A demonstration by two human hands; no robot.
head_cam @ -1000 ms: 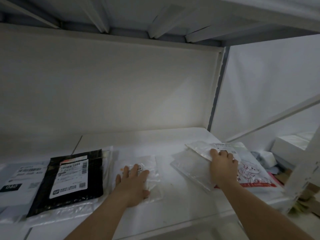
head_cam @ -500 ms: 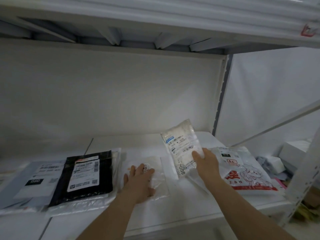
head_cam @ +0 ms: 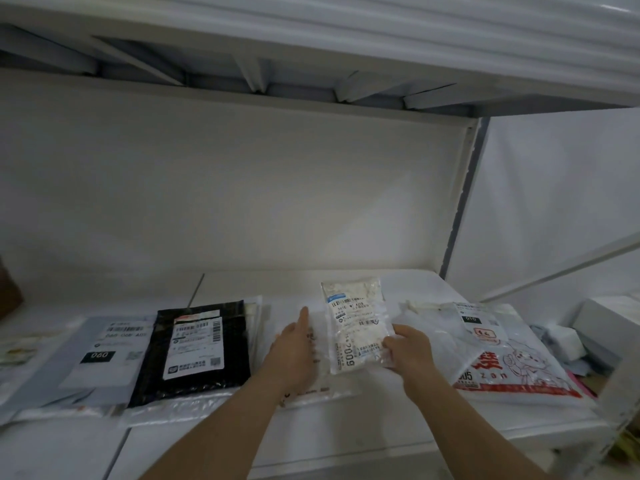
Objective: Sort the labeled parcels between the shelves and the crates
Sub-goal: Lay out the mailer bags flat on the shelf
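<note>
My right hand (head_cam: 408, 348) grips the lower right corner of a clear labeled pouch (head_cam: 356, 323), holding it upright above the white shelf (head_cam: 346, 431). My left hand (head_cam: 294, 355) stands on edge with straight fingers, just left of the pouch, over a flat clear parcel (head_cam: 322, 389) lying on the shelf. A black parcel (head_cam: 197, 351) with a white label lies to the left, and a grey parcel (head_cam: 104, 355) beside it. A white bag with red print (head_cam: 512, 362) lies to the right.
The upper shelf (head_cam: 381, 46) hangs close overhead. A grey upright post (head_cam: 460, 209) marks the shelf's right end. White boxes (head_cam: 602, 317) and clutter sit beyond the right edge. A brown object (head_cam: 8, 292) shows at the far left.
My right hand has lifted the clear pouch off the pile at the right and brought it left toward the middle. My left hand rose from lying flat on the clear parcel to standing on edge.
</note>
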